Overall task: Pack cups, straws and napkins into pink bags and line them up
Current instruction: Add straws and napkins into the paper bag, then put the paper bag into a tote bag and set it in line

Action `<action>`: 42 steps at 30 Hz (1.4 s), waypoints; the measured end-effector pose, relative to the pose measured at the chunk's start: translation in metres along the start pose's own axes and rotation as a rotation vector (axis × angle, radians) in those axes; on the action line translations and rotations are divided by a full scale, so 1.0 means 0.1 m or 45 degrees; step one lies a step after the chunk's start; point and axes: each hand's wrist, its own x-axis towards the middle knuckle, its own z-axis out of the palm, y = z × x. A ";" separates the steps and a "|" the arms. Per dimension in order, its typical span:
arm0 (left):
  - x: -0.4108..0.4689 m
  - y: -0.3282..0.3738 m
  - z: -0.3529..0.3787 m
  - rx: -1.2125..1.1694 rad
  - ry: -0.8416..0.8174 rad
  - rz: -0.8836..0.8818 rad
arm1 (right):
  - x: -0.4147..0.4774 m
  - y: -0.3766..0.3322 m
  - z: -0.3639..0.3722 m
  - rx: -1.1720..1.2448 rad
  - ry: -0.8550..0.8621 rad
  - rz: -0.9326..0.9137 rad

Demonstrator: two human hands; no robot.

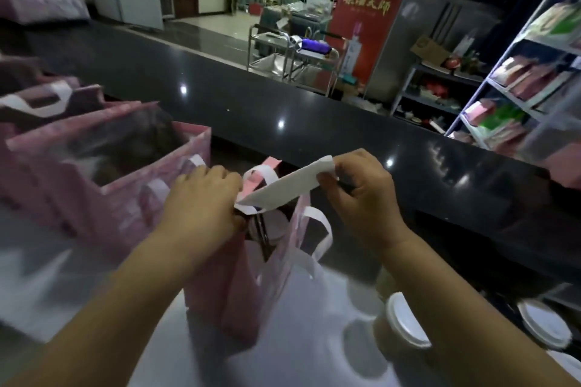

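Observation:
A pink bag (226, 286) with white handles stands open on the white work surface (298, 355) in front of me. My left hand (204, 195) grips its near rim and handle. My right hand (361, 188) pinches a white folded napkin (286, 187) by its far end, holding it slanted over the bag's mouth. Inside the bag I see the lid of a cup (278, 223) and a dark straw (262, 236). A second pink bag (125, 195) stands to the left with something dark inside.
More pink bags (47, 100) line up at the far left. Two lidded cups (399, 320) (544, 327) stand at the lower right. A dark raised counter (283, 110) runs across behind the bags. A white shelf rack (518, 88) stands at the right.

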 end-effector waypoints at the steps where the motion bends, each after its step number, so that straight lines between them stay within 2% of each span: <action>1: 0.03 -0.07 0.01 -0.031 -0.040 -0.028 | 0.08 -0.04 0.06 -0.045 -0.065 -0.026; 6: 0.16 -0.41 0.09 -0.431 0.075 -0.110 | 0.31 -0.07 0.18 -0.183 -0.401 -0.055; 13: 0.45 -0.68 0.18 -0.900 -0.200 -0.078 | 0.50 -0.11 0.39 -0.489 -0.740 -0.233; 19: 0.74 -0.69 0.21 -1.156 -0.294 -0.085 | 0.54 -0.14 0.70 -0.597 -0.608 -0.582; 22: 0.84 -0.68 0.21 -1.242 -0.352 -0.096 | 0.44 -0.09 0.79 -0.612 -0.755 -0.636; 25: 0.90 -0.69 0.21 -1.207 -0.378 -0.057 | 0.37 -0.02 0.85 -0.618 -1.090 -0.546; 27: 0.94 -0.70 0.22 -1.196 -0.388 -0.017 | 0.39 0.04 0.82 -0.527 -1.191 -0.391; 29: 0.95 -0.70 0.22 -1.198 -0.373 0.016 | 0.44 0.08 0.73 -0.455 -1.099 -0.305; 34: 0.94 -0.71 0.24 -1.134 -0.287 0.089 | 0.49 0.22 0.44 -0.305 -0.681 -0.122; 36: 0.91 -0.71 0.25 -1.079 -0.272 0.118 | 0.48 0.32 0.37 -0.272 -0.580 -0.001; 37: 0.88 -0.72 0.24 -1.033 -0.270 0.130 | 0.48 0.37 0.34 -0.237 -0.605 0.094; 39: 0.80 -0.76 0.23 -0.906 -0.264 0.167 | 0.47 0.46 0.30 -0.152 -0.798 0.262; 42: 0.64 -0.82 0.18 -0.689 -0.273 0.293 | 0.43 0.54 0.31 -0.195 -1.094 0.215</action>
